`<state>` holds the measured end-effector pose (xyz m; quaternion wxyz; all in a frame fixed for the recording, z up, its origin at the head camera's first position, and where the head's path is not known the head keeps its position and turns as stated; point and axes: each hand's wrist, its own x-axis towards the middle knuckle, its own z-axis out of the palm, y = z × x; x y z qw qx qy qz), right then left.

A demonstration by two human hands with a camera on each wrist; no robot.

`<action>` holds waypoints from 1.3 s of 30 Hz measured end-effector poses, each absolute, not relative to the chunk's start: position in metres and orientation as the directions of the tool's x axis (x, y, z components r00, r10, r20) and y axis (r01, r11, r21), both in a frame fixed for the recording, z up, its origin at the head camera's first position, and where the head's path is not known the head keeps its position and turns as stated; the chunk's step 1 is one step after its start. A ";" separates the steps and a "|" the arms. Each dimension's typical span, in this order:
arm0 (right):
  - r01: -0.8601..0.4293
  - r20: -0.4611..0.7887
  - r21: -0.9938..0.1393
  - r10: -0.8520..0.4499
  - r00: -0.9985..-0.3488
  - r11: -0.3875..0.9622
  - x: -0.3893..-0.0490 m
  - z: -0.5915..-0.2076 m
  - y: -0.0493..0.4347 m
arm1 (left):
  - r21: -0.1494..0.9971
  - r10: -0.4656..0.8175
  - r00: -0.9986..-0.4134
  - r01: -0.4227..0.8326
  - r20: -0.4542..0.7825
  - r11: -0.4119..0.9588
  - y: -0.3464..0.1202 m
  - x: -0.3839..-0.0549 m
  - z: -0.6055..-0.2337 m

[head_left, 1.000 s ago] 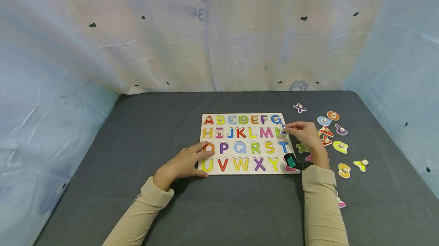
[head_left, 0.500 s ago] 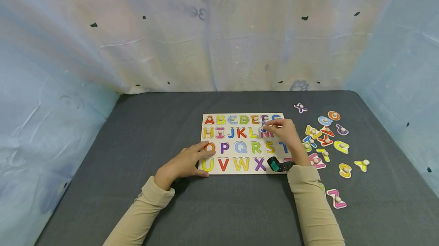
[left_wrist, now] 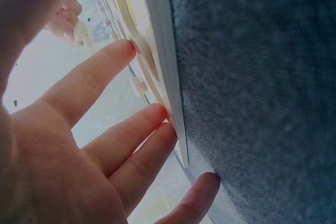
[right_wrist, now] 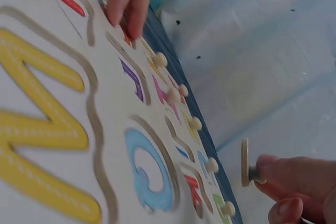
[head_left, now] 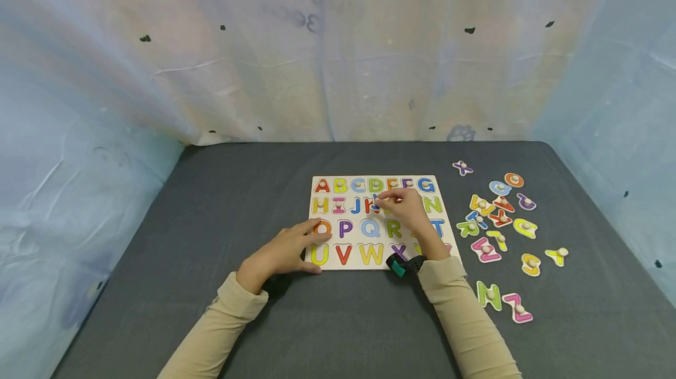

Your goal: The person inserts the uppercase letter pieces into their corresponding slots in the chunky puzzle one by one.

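Note:
An alphabet puzzle board (head_left: 378, 237) lies flat on the table, letters A to I filled with knobbed pieces. My left hand (head_left: 282, 250) rests on its left edge near O and U; in the left wrist view its fairly straight fingers (left_wrist: 107, 69) touch the board's surface and edge. My right hand (head_left: 406, 209) is over the second row near K. Its thumb and finger pinch the knob of a small blue letter piece (head_left: 375, 202). The right wrist view shows that piece (right_wrist: 244, 163) edge-on, raised off the board; its letter cannot be read.
Several loose knobbed letters lie right of the board, among them a purple X (head_left: 462, 168), an orange O (head_left: 514, 179), a yellow W (head_left: 482, 205), a green N (head_left: 489, 295) and a pink Z (head_left: 518, 308). Plastic sheeting (head_left: 338, 50) hangs behind the dark table (head_left: 253, 173).
My right hand has moved left across the board with the blue letter piece, from near N to near K. The left hand has stayed in place.

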<state>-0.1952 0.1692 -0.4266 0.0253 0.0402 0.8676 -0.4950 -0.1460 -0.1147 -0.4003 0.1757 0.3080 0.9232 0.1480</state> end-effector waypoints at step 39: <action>0.208 -0.172 -0.796 0.117 -0.978 0.569 -0.208 -0.440 0.123 | 0.377 0.629 -0.745 0.530 -0.220 0.759 -0.114 -0.146 -0.399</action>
